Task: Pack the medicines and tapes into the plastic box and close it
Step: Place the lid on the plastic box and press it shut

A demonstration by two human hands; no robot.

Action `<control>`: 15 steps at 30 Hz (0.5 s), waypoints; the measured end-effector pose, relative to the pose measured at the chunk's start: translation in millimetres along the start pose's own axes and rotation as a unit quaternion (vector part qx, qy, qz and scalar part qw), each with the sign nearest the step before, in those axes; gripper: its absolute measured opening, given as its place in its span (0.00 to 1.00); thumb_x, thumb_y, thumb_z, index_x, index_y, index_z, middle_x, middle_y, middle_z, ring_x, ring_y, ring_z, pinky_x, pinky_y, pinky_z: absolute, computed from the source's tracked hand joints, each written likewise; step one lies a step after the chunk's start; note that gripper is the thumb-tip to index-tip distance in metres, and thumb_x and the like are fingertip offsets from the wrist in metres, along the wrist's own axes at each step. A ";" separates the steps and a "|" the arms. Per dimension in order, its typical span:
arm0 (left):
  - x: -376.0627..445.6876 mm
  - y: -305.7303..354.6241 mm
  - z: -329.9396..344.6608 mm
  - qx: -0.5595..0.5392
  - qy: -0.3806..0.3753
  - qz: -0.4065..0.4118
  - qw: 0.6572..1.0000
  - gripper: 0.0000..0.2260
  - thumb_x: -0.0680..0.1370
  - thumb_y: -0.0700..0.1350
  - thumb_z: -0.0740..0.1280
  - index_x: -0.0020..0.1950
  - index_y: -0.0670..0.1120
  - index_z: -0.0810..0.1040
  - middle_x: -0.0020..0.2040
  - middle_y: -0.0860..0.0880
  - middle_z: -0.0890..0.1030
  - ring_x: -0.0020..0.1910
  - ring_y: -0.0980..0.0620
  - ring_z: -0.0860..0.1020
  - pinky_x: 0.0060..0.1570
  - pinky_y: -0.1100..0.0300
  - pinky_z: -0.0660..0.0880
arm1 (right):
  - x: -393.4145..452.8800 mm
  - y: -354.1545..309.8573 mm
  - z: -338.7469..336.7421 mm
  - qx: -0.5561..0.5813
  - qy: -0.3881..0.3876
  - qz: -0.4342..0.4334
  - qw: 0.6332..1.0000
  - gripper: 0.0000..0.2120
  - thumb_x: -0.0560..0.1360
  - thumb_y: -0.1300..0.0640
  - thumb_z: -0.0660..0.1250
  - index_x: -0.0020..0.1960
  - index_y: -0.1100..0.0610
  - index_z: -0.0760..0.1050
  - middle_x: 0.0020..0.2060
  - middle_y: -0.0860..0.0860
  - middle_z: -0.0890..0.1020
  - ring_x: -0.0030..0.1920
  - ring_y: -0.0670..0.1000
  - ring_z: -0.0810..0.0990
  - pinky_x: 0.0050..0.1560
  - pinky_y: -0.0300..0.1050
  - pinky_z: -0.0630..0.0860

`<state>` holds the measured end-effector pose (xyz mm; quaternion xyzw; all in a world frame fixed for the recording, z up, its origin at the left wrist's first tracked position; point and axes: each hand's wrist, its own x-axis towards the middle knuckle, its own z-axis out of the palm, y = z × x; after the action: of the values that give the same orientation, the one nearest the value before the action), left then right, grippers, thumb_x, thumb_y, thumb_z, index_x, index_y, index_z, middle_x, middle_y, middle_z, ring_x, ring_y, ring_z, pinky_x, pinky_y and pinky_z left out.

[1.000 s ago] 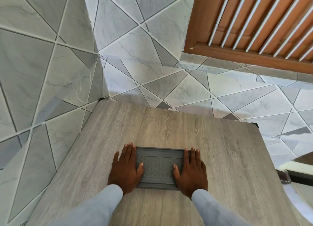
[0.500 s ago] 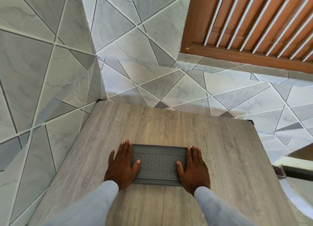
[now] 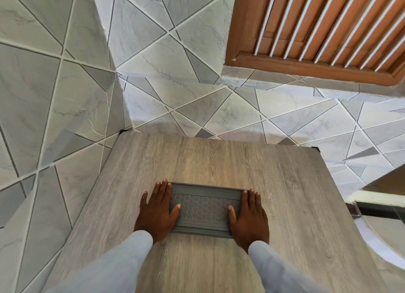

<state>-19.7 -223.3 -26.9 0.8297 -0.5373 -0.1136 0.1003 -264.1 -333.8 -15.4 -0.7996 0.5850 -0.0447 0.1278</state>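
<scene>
A grey plastic box (image 3: 205, 209) with a dotted lid lies flat on the wooden table (image 3: 219, 161), and the lid is down. My left hand (image 3: 156, 211) rests against the box's left end with its thumb on the lid. My right hand (image 3: 248, 216) does the same at the right end. Both hands clasp the box between them, fingers stretched forward. No medicines or tapes are in sight; the inside of the box is hidden.
Tiled walls (image 3: 175, 108) meet at a corner behind and to the left of the table. A wooden louvred window (image 3: 317, 29) is at the upper right. To the right of the table is a dark ledge (image 3: 377, 209).
Both hands stay on the ends of the box, which has not moved. Only the camera view has shifted slightly.
</scene>
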 end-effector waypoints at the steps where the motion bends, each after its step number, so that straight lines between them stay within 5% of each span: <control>1: 0.3 0.0 0.0 0.003 -0.004 -0.001 1.000 0.35 0.74 0.63 0.37 0.77 0.48 0.40 0.79 0.50 0.42 0.77 0.53 0.39 0.76 0.45 0.42 | 0.6 0.3 0.0 0.002 0.001 0.001 1.000 0.40 0.73 0.34 0.37 0.78 0.55 0.46 0.78 0.53 0.49 0.78 0.53 0.44 0.76 0.52 0.51; 10: 2.5 0.9 -3.1 0.011 -0.029 -0.006 0.999 0.35 0.73 0.65 0.38 0.76 0.49 0.37 0.78 0.50 0.39 0.77 0.50 0.40 0.75 0.44 0.43 | 2.6 0.7 -0.8 0.000 0.000 0.001 1.000 0.40 0.72 0.33 0.38 0.78 0.56 0.47 0.78 0.53 0.50 0.78 0.53 0.45 0.77 0.52 0.52; 15: 3.6 -2.7 -11.2 0.028 -0.075 0.009 0.997 0.35 0.75 0.65 0.40 0.75 0.49 0.35 0.78 0.50 0.36 0.77 0.47 0.38 0.74 0.42 0.41 | -3.5 -0.3 -9.7 -0.017 -0.040 -0.001 0.999 0.42 0.70 0.31 0.33 0.78 0.54 0.41 0.79 0.52 0.45 0.78 0.53 0.40 0.77 0.58 0.44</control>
<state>-12.7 -225.0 -17.2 0.8163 -0.5540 -0.1592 0.0372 -267.1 -331.8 -5.7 -0.8032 0.5795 -0.0030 0.1380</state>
